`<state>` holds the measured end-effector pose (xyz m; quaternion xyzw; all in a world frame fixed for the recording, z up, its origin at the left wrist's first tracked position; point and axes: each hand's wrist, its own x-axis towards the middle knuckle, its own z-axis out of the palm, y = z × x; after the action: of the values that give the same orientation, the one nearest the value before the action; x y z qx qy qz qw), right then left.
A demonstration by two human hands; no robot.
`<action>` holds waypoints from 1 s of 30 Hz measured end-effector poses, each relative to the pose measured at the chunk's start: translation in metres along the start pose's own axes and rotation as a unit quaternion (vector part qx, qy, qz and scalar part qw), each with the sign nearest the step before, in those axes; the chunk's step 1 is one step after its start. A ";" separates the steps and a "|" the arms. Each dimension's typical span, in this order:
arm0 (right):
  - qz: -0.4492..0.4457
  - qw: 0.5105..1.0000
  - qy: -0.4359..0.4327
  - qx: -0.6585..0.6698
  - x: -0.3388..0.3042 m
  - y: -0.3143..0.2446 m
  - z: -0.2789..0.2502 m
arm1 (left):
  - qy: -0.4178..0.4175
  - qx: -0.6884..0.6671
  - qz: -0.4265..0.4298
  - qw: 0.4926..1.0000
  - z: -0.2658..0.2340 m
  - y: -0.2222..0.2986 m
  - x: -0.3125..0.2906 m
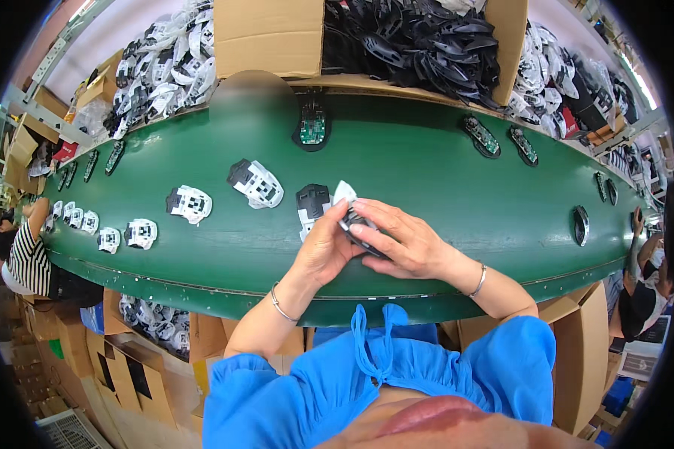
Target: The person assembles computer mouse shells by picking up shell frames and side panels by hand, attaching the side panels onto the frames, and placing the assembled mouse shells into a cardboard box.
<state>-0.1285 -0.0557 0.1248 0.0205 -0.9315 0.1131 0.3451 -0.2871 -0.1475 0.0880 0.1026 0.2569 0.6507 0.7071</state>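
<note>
Above the front part of the green bench, my left hand [323,245] and my right hand [410,241] are both closed around a black-and-white computer mouse shell [344,192]. Fingers cover much of it. Just beyond my left hand lies a black-and-white mouse shell piece [312,200], partly hidden by that hand. Farther left is another such shell [256,184], with a white shell [189,204] beside it. Straight ahead, a black mouse base with a green circuit board [313,125] lies near the far edge.
The green work surface [442,187] curves across the view. More white shells [141,233] line its left side. Bases with circuit boards [482,136] lie far right, a dark shell [581,226] nearer. A cardboard box of black parts [419,45] stands behind. Other people sit at both ends.
</note>
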 end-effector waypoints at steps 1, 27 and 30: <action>-0.015 0.998 -0.024 0.052 0.009 0.000 -0.007 | 0.008 -0.011 0.025 1.000 -0.003 0.003 -0.001; 0.094 0.937 0.063 0.332 0.024 0.028 0.007 | -0.027 0.592 0.440 0.675 0.013 0.013 -0.011; 0.188 0.896 0.114 0.386 0.024 0.022 0.013 | -0.020 0.531 0.371 0.761 0.009 0.012 -0.011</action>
<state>-0.1576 -0.0365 0.1265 -0.0363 -0.7556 0.5277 0.3864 -0.2937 -0.1548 0.1037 0.5621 0.4894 0.6190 0.2477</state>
